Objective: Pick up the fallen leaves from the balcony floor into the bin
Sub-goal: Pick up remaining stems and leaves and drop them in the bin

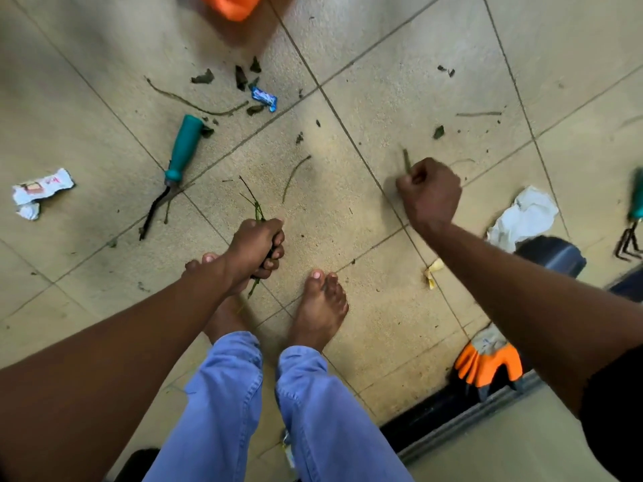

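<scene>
The fallen leaves (240,77) lie scattered on the balcony floor (400,307), most of them in a cluster of dark, dry scraps ahead of the feet, with thin stems (195,104) among them and a single leaf (438,132) further right. Judged by appearance, this debris is very light, brittle and likely to crumble; pinch each scrap at its edge, and take stems near the middle.

The left hand (255,247) has its fingers curled round a bundle of green twigs (256,210). The right hand (429,194) is closed in a fist with a short stem (406,161) pinched between fingers and thumb.

An orange container (231,5) at the top edge may be the bin; this cannot be confirmed. A teal-handled tool (182,151) and a blue wrapper (264,98) lie near the leaves.
</scene>
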Demonstrator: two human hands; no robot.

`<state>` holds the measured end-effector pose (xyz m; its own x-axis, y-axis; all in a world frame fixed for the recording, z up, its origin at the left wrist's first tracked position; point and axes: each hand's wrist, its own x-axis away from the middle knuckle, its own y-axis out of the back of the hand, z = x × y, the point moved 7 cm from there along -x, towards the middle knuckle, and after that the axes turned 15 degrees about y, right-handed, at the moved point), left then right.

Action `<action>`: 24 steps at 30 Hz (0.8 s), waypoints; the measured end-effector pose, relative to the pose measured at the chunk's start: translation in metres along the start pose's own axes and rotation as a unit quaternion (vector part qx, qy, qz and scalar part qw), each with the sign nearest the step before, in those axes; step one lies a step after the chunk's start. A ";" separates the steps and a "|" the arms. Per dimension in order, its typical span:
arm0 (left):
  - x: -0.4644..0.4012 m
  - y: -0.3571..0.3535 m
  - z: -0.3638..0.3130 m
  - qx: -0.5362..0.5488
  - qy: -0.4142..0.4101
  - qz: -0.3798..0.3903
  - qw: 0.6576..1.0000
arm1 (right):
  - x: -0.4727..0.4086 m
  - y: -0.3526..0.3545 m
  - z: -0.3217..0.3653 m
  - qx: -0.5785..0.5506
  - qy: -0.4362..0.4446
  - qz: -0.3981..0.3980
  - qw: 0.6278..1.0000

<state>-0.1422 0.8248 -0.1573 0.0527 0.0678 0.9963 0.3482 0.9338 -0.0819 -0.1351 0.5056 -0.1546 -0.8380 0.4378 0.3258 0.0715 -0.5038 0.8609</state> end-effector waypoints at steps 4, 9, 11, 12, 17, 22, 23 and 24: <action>0.004 0.010 -0.008 0.022 -0.005 -0.005 1.000 | -0.008 -0.021 0.076 -0.064 0.130 0.005 0.989; 0.004 0.029 -0.013 0.056 -0.018 -0.004 0.998 | -0.032 -0.057 0.160 -0.030 0.284 0.031 0.958; 0.003 0.039 -0.013 0.074 -0.021 -0.003 0.997 | -0.041 -0.076 0.193 0.010 0.337 0.052 0.940; 0.001 0.042 -0.013 0.081 -0.022 -0.001 0.996 | -0.045 -0.086 0.207 0.028 0.356 0.065 0.932; -0.005 0.066 -0.008 0.117 -0.025 0.000 0.993 | -0.053 -0.126 0.259 0.049 0.429 0.095 0.897; -0.007 0.085 -0.006 0.170 -0.028 -0.004 0.985 | -0.052 -0.148 0.282 0.092 0.450 0.109 0.882; -0.007 0.086 -0.005 0.175 -0.029 -0.003 0.984 | -0.052 -0.148 0.284 0.100 0.452 0.109 0.880; -0.008 0.089 -0.004 0.181 -0.028 -0.003 0.983 | -0.052 -0.150 0.286 0.109 0.455 0.110 0.877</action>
<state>-0.1084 0.9058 -0.1726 -0.0037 0.0720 0.9974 -0.0082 0.9974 -0.0720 0.0526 0.7716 -0.1889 -0.8683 -0.4780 0.1328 0.3050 -0.3032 0.9028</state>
